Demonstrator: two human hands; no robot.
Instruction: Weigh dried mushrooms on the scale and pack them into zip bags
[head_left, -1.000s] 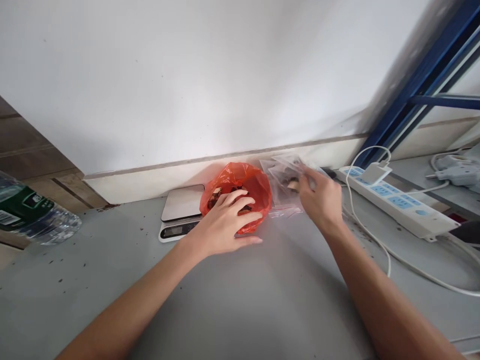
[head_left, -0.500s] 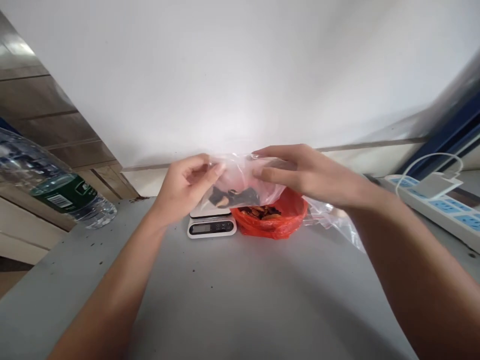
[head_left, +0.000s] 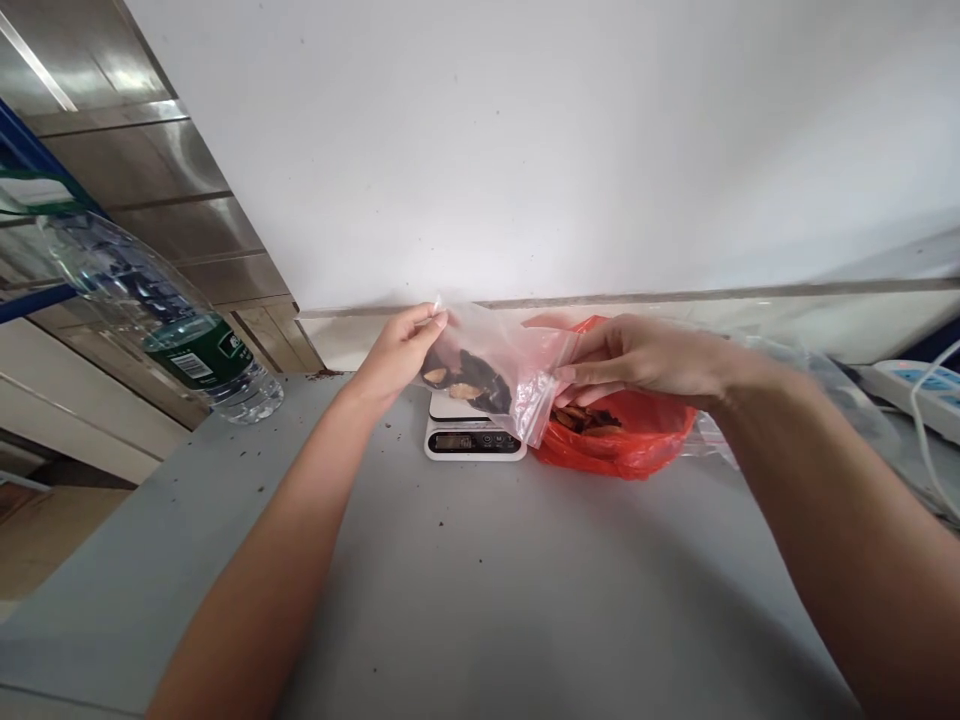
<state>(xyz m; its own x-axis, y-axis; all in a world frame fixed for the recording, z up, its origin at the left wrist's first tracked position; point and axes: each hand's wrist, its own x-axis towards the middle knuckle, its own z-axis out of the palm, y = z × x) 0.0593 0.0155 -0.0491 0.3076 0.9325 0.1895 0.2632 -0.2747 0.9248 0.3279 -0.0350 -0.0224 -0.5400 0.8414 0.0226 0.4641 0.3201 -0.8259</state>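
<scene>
Right hand (head_left: 637,355) shifted to clear bag (head_left: 491,370) side; left hand (head_left: 397,350) still pinches.

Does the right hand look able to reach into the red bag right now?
Probably yes: the right hand sits just above the open red bag, nothing between. But its fingers pinch the clear bag, so it isn't free.

I saw a thin, glossy clear plastic bag (head_left: 501,368), a crinkled red plastic bag (head_left: 637,440) and a matt grey tabletop (head_left: 487,580).
</scene>
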